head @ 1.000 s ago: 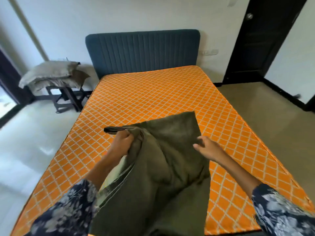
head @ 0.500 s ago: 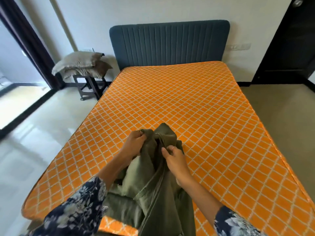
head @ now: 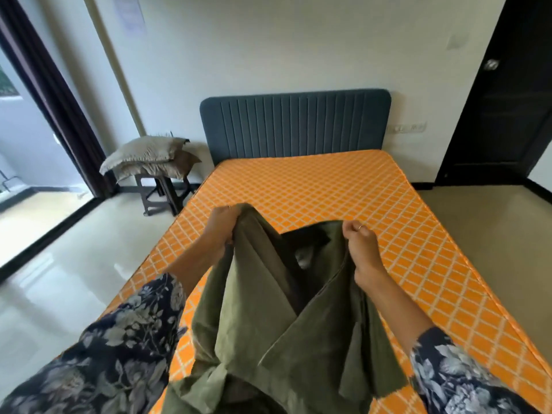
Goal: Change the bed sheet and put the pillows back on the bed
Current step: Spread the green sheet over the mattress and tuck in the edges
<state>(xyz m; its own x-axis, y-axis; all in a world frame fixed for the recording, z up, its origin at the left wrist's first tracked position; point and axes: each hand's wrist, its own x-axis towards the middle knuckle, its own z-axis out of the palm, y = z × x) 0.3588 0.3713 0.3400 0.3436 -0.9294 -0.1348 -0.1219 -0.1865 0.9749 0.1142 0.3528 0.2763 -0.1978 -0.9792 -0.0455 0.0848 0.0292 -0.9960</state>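
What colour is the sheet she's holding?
Olive green, plain, no pattern; the head view shows the sheet best.

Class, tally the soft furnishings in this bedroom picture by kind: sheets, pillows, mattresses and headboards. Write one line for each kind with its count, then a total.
Green bed sheet, held up by both hands: 1
Pillows, stacked on the stool: 2
Orange mattress, bare: 1
Blue headboard: 1
Total: 5

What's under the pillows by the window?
The pillows sit stacked on a dark stool beside the headboard. Its legs show; the seat is covered by the pillows.
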